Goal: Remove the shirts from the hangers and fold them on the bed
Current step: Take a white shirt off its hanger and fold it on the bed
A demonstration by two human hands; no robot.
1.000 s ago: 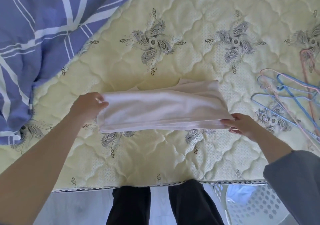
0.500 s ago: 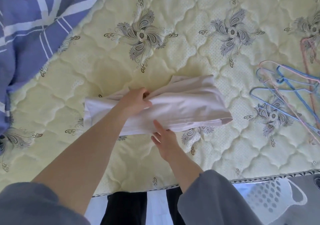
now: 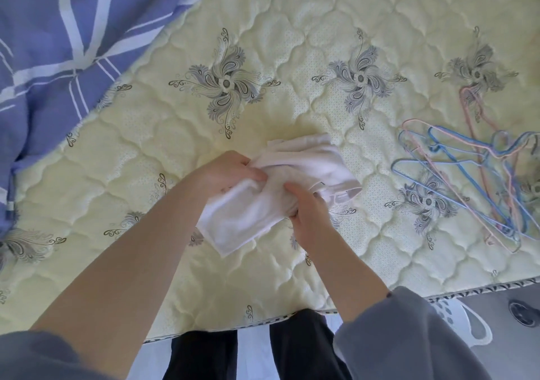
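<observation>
At centre frame we find the folded white cotton shirt (image 3: 295, 184) on the pale yellow quilted mattress (image 3: 140, 192), gripped by both hands: our left hand (image 3: 230, 171) pinches its upper left edge, our right hand (image 3: 306, 208) clasps its lower middle. A tangle of blue and pink wire hangers (image 3: 473, 175) lies at right, well apart; a blue striped duvet (image 3: 67, 38) fills the upper left.

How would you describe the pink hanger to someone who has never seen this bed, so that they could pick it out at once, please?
Start from the pale yellow quilted mattress and look to its right side, where a loose pile of thin wire hangers lies, well right of the white shirt in both hands. The pink hanger reaches farthest up the mattress; the hangers tangled around it are mostly blue.
</observation>
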